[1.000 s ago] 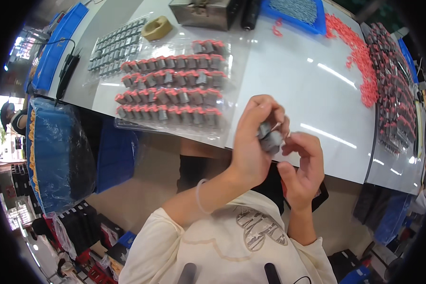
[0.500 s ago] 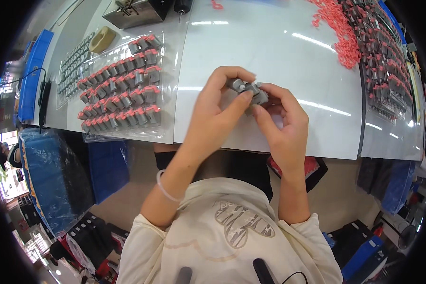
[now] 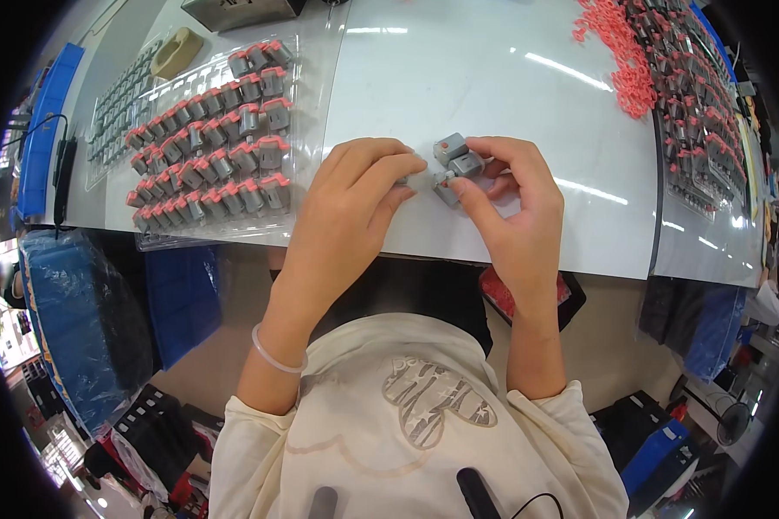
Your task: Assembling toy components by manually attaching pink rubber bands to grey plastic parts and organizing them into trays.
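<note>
My right hand (image 3: pixel 521 203) is closed round a small bunch of grey motors (image 3: pixel 466 164), held above the white worktop between thumb and fingers. Spots of red show on the ends of some of these motors. Just left of them, my left hand (image 3: pixel 355 186) has its fingers bent together in a pinch. A bit of a grey motor (image 3: pixel 401 181) peeks out between its thumb and fingertips; the rest of that piece is hidden. A gap separates the two hands. Beside my left hand, a clear plastic tray (image 3: pixel 292 112) carries rows of grey motors with pink clips on top.
Loose pink clips (image 3: pixel 630 91) lie heaped at the far right, beside more trays of motors (image 3: pixel 710 130). A tray of grey parts (image 3: pixel 117 121), a tan ring (image 3: pixel 176 54) and a metal box (image 3: pixel 242 10) stand at the far left. The worktop's front edge (image 3: pixel 441 259) is near my body.
My hands were together on the grey motors; now my left hand has drawn away to the left with a grey piece. The bunch stays in my right hand. The view has shifted slightly.
</note>
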